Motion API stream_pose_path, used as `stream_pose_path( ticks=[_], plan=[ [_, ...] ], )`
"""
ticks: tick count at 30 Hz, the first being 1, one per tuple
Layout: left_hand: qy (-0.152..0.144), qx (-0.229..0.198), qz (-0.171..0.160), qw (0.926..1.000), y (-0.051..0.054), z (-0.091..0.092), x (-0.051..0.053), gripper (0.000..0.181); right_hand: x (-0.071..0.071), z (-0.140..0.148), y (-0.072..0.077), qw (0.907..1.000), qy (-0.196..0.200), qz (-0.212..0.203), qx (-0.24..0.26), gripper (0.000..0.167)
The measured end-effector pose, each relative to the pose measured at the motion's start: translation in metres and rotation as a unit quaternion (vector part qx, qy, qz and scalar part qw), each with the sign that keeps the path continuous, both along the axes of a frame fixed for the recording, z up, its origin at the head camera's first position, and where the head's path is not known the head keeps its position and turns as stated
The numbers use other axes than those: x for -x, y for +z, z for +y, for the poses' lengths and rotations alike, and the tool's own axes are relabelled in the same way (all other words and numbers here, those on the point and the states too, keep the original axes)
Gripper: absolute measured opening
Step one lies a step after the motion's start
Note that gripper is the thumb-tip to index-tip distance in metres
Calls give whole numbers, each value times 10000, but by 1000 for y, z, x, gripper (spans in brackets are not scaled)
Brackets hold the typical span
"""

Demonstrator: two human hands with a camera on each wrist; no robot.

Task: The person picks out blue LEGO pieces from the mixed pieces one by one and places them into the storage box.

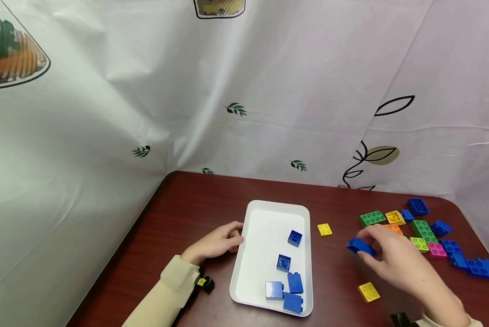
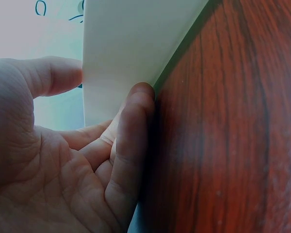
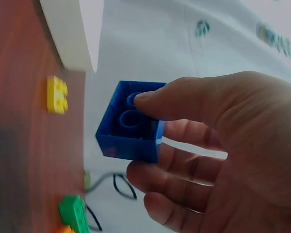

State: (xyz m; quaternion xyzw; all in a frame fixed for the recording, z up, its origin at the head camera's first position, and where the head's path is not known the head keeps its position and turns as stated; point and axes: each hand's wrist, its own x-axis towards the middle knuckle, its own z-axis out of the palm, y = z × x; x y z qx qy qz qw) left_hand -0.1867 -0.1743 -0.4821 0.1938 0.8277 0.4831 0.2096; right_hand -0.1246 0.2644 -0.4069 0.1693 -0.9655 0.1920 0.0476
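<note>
Steady the white tray (image 1: 258, 254) with your left hand (image 1: 216, 243), which apparently grips it near nine o'clock, and don't over-squeeze the blue building brick (image 1: 359, 246) your right hand (image 1: 403, 261) pinches beyond three o'clock.

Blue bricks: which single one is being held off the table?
The blue brick pinched in the person's right hand, its hollow underside showing in the right wrist view. Five others lie in the white tray, the rest on the right of the table.
</note>
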Motion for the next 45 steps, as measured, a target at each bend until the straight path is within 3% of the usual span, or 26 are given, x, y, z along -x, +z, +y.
stream_pose_path(
  ticks=[9,20,40,45],
  plan=[
    [-8,30,30,10000,0,0,1,45,-12,-46,-8,9994,147,-125,275,37],
    [11,8,-28,10000,-1,-1,-1,45,-26,-90,-30,9962,806,25,322,38],
    [15,-34,-45,10000,-2,-1,1,45,-39,-112,-42,9871,1477,369,492,35],
    [15,-52,-43,10000,-2,-1,1,44,-41,-113,-41,9897,1410,189,159,56]
  ],
)
